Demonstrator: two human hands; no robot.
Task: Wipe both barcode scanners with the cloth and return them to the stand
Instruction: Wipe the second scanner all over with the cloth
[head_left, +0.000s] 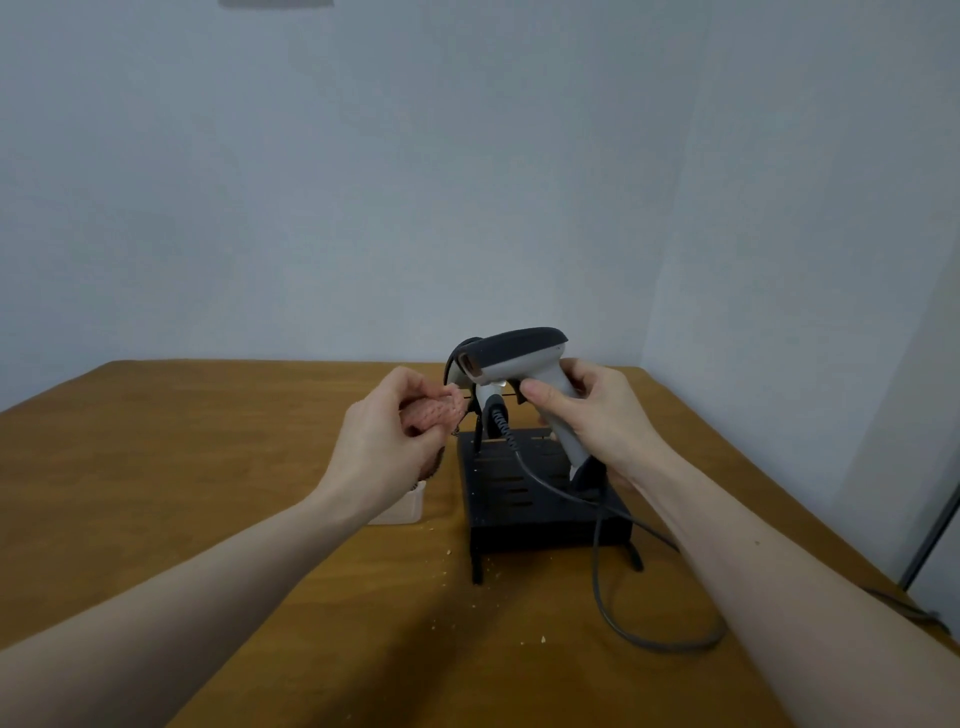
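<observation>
The right hand (592, 415) grips the handle of a grey barcode scanner (524, 364), held above the black slotted stand (535, 499) at mid-table. A second scanner (465, 358) sits in the stand behind it, mostly hidden. The left hand (395, 441) pinches a bunched pink cloth (436, 410) just left of the scanner's window. A small pale container (402, 506) sits left of the stand, its contents hidden.

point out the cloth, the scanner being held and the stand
cloth (435, 410), head view, on the pink bunched fabric
held scanner (524, 349), head view, on its dark top
stand (524, 499), head view, on its slotted black top
</observation>
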